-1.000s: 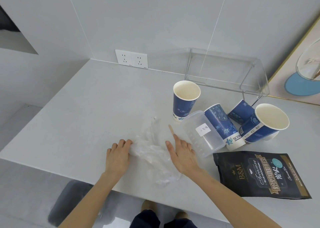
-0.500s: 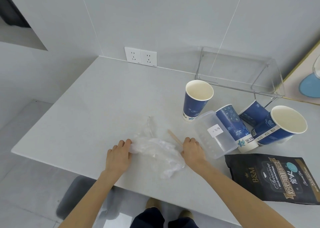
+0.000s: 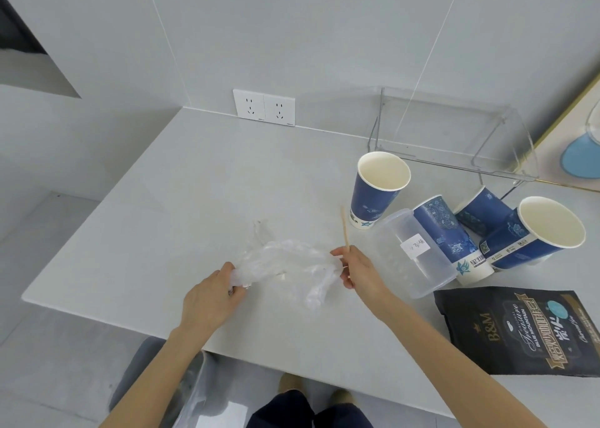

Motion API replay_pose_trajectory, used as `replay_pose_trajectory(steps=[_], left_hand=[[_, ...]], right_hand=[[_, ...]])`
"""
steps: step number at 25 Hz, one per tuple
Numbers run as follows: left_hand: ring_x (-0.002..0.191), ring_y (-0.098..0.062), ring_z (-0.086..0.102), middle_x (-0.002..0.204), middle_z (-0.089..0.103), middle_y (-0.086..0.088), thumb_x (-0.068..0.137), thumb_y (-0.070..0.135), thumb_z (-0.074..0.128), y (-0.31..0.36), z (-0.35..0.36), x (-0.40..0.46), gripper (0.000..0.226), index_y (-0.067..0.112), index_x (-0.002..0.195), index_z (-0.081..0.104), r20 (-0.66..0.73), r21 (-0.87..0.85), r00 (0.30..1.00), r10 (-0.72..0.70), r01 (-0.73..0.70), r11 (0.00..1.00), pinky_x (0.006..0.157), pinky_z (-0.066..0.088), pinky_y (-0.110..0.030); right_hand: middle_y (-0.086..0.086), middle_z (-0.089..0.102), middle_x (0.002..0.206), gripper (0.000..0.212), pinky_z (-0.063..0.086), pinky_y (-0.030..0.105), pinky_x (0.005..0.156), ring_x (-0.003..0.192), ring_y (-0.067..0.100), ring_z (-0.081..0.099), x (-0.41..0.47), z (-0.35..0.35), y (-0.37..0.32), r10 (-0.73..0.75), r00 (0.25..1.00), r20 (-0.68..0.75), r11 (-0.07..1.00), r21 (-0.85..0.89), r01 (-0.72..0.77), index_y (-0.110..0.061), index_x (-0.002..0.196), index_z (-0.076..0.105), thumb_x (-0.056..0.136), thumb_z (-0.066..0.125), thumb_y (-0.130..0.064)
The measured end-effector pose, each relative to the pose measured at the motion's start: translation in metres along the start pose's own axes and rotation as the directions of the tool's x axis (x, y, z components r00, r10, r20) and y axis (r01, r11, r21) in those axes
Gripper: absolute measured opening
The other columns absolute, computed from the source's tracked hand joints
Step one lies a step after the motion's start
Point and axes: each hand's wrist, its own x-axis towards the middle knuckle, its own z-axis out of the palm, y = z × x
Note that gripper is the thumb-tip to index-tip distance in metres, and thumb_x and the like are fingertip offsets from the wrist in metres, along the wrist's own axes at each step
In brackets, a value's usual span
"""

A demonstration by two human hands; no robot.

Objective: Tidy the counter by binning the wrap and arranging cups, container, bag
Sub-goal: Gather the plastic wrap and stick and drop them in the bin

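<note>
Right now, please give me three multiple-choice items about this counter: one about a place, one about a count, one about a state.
1. Where does the black bag lie?
A. near right of the counter
B. beside the sockets
C. inside the clear rack

2. How many blue cups show?
A. two
B. four
C. six

3. How is the clear container?
A. upright
B. on its side
C. stacked in a cup

Answers:
1 A: it lies flat by the right forearm.
2 B: one upright cup, three tipped cups.
3 B: it lies against a tipped cup.
</note>
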Motion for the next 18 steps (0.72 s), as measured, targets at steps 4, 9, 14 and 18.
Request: replay_pose_trajectory(steps=[4, 9, 14, 18], left_hand=[[0.073, -0.025, 0.057, 0.085, 0.061, -0.005, 0.086, 0.032, 0.048, -0.003, -0.004, -0.015, 0.025, 0.015, 0.103, 0.047, 0.001, -0.069, 1.000, -0.018, 0.018, 0.997, 0.058, 0.037, -0.029], [0.077, -0.022, 0.054, 0.092, 0.057, -0.003, 0.085, 0.025, 0.051, 0.006, -0.002, -0.042, 0.026, 0.015, 0.109, 0.047, -0.021, -0.210, 0.997, -0.076, 0.070, 0.975, 0.060, 0.037, -0.028], [0.085, -0.018, 0.050, 0.107, 0.056, -0.003, 0.086, 0.019, 0.050, 0.001, 0.001, -0.072, 0.034, 0.017, 0.120, 0.046, -0.083, -0.321, 0.977, -0.198, 0.162, 0.933, 0.068, 0.039, -0.028], [0.090, -0.017, 0.046, 0.129, 0.046, -0.010, 0.086, 0.015, 0.051, -0.016, 0.000, -0.093, 0.048, 0.020, 0.132, 0.039, -0.130, -0.437, 0.943, -0.308, 0.225, 0.871, 0.080, 0.037, -0.028]], right_hand=[[-0.004, 0.053, 0.095, 0.034, 0.040, 0.023, 0.075, 0.085, 0.012, 0.052, -0.014, -0.002, -0.004, -0.005, 0.982, 0.189, 0.977, -0.207, 0.045, -0.023, 0.118, 0.046, 0.089, 0.049, -0.040], [0.008, 0.064, 0.110, 0.037, 0.040, 0.017, 0.073, 0.094, 0.013, 0.055, -0.033, -0.006, -0.008, -0.030, 0.937, 0.347, 0.962, -0.244, 0.121, -0.026, 0.122, 0.049, 0.086, 0.058, -0.031], [0.002, 0.065, 0.088, 0.012, 0.041, 0.012, 0.062, 0.080, 0.015, 0.053, -0.040, 0.006, -0.002, -0.098, 0.911, 0.402, 0.967, -0.178, 0.183, -0.029, 0.099, 0.054, 0.090, 0.052, -0.021], [-0.007, 0.063, 0.079, 0.016, 0.039, 0.023, 0.063, 0.081, 0.012, 0.054, -0.045, 0.027, -0.004, -0.128, 0.886, 0.446, 0.959, -0.172, 0.225, -0.025, 0.104, 0.057, 0.093, 0.046, -0.021]])
